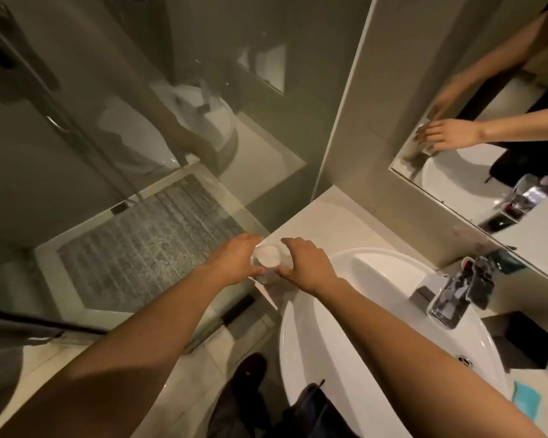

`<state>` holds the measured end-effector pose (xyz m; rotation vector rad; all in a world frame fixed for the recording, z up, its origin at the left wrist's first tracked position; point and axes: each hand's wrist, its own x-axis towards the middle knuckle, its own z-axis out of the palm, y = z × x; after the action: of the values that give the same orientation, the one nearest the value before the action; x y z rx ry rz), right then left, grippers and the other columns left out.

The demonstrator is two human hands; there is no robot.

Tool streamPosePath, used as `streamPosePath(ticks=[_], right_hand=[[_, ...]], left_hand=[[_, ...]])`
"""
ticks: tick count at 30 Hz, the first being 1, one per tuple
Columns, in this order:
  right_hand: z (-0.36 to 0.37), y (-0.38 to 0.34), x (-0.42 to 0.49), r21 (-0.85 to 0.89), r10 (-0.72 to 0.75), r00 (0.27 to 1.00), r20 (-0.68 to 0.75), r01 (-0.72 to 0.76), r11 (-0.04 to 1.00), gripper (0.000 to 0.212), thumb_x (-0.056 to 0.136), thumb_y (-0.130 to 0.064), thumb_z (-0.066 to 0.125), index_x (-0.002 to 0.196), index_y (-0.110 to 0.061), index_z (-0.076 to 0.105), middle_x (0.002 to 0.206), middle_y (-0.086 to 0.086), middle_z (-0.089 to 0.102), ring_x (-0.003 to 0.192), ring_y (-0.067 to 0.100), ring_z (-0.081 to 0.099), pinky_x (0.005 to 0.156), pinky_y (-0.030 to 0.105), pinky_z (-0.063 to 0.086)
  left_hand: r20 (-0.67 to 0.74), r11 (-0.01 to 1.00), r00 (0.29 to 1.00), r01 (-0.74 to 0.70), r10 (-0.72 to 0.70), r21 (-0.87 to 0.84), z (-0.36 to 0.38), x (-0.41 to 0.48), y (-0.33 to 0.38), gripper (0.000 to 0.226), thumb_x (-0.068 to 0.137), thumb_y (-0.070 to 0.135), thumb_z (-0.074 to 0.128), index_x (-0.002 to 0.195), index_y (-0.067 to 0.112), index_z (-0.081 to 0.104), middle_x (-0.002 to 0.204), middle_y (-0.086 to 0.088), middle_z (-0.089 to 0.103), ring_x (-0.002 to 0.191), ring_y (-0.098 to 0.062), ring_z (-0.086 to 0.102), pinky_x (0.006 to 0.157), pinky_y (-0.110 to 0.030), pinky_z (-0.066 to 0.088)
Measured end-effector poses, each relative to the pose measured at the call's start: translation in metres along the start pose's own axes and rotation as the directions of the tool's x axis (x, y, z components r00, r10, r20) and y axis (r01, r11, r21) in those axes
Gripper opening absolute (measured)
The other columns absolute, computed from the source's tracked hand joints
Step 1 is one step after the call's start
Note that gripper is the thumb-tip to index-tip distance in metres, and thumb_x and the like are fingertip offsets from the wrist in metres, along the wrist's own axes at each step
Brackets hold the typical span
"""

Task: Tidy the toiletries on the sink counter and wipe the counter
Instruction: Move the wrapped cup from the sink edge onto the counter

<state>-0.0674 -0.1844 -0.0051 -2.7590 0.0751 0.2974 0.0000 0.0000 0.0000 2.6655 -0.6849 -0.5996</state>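
A clear drinking glass [268,260] stands upright at the left front corner of the pale sink counter [329,216]. My left hand [234,260] wraps its left side, thumb and fingers curled against it. My right hand [307,263] touches its right side with fingers spread around the rim. Both hands are on the glass; its base is partly hidden by my fingers. The mirror [487,137] reflects both hands on the glass.
A white basin [345,311] lies right of the glass, with a chrome faucet [450,295] behind it. A dark box [525,339] and a teal cloth [525,399] sit at the right. A glass shower partition [140,184] borders the counter's left edge.
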Motion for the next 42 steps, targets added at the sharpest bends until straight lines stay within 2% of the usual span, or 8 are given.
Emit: streamPosePath(ticks=[3,7,12,18,22,28,34,42], right_hand=[[0.007,0.003,0.017,0.014,0.003,0.998,0.055,-0.004,1.000,0.066,0.083,-0.054,0.072,0.138,-0.024,0.053,0.130,0.006,0.065,0.113,0.029,0.061,0.097,0.045,0.051],[0.020,-0.001,0.027,0.060,0.046,0.995,0.086,-0.051,0.997,0.057,0.084,-0.051,0.071,0.131,-0.022,0.057,0.121,0.006,0.069,0.105,0.027,0.064,0.095,0.046,0.054],[0.026,0.001,0.030,0.086,0.040,0.997,0.063,-0.046,0.995,0.056,0.083,-0.044,0.079,0.132,-0.025,0.058,0.122,0.004,0.070,0.103,0.024,0.066,0.094,0.039,0.054],[-0.004,0.008,0.014,0.297,0.100,0.994,-0.051,-0.080,0.951,0.060,0.082,-0.047,0.079,0.134,-0.025,0.058,0.129,0.000,0.067,0.110,0.023,0.060,0.097,0.044,0.050],[-0.044,0.016,-0.006,0.365,0.161,0.972,-0.172,-0.089,0.927,0.058,0.084,-0.045,0.079,0.134,-0.025,0.059,0.133,-0.002,0.066,0.114,0.021,0.057,0.099,0.046,0.048],[-0.121,0.041,-0.065,0.408,0.289,0.884,-0.366,-0.127,0.904,0.055,0.084,-0.037,0.081,0.133,-0.019,0.061,0.129,-0.001,0.067,0.117,0.023,0.058,0.100,0.041,0.044],[-0.179,0.070,-0.154,0.486,0.446,0.733,-0.514,-0.180,0.855,0.051,0.086,-0.031,0.080,0.133,-0.024,0.061,0.129,-0.010,0.066,0.118,0.011,0.056,0.099,0.029,0.044],[-0.199,0.118,-0.285,0.567,0.630,0.463,-0.623,-0.288,0.772,0.045,0.088,-0.022,0.077,0.131,-0.023,0.063,0.122,-0.008,0.068,0.113,0.012,0.061,0.096,0.031,0.048]], left_hand=[[0.040,0.999,0.999,-0.035,0.036,-0.027,0.002,0.017,-0.005,0.076,0.077,0.035,0.087,0.144,0.022,0.053,0.138,0.000,0.058,0.122,-0.025,0.059,0.099,-0.043,0.051],[0.053,0.993,0.995,-0.081,0.085,-0.083,0.009,0.027,-0.017,0.050,0.078,0.030,0.087,0.123,0.026,0.065,0.117,0.002,0.067,0.102,-0.021,0.065,0.088,-0.040,0.055],[0.101,0.978,0.984,-0.128,0.145,-0.164,0.006,0.032,-0.032,0.050,0.079,0.028,0.085,0.125,0.026,0.065,0.115,0.005,0.070,0.100,-0.016,0.065,0.088,-0.042,0.057],[0.063,0.951,0.962,-0.249,0.265,-0.184,-0.022,0.047,-0.015,0.051,0.078,0.026,0.088,0.125,0.026,0.068,0.115,0.006,0.073,0.103,-0.013,0.065,0.087,-0.030,0.051],[0.048,0.917,0.923,-0.371,0.381,-0.146,-0.059,0.058,0.023,0.055,0.078,0.030,0.088,0.129,0.026,0.067,0.118,0.005,0.072,0.103,-0.014,0.064,0.088,-0.034,0.051],[0.034,0.783,0.786,-0.611,0.618,-0.119,-0.107,0.074,0.117,0.046,0.077,0.033,0.087,0.120,0.035,0.070,0.095,0.027,0.064,0.084,0.009,0.058,0.069,-0.009,0.038],[0.045,0.564,0.563,-0.816,0.825,-0.123,-0.121,0.068,0.234,0.047,0.078,0.041,0.085,0.122,0.036,0.068,0.110,0.018,0.072,0.097,-0.003,0.062,0.082,-0.023,0.048],[0.085,0.308,0.298,-0.935,0.951,-0.174,-0.076,0.029,0.387,0.055,0.080,0.039,0.085,0.130,0.027,0.067,0.117,0.007,0.073,0.103,-0.012,0.065,0.086,-0.032,0.052]])
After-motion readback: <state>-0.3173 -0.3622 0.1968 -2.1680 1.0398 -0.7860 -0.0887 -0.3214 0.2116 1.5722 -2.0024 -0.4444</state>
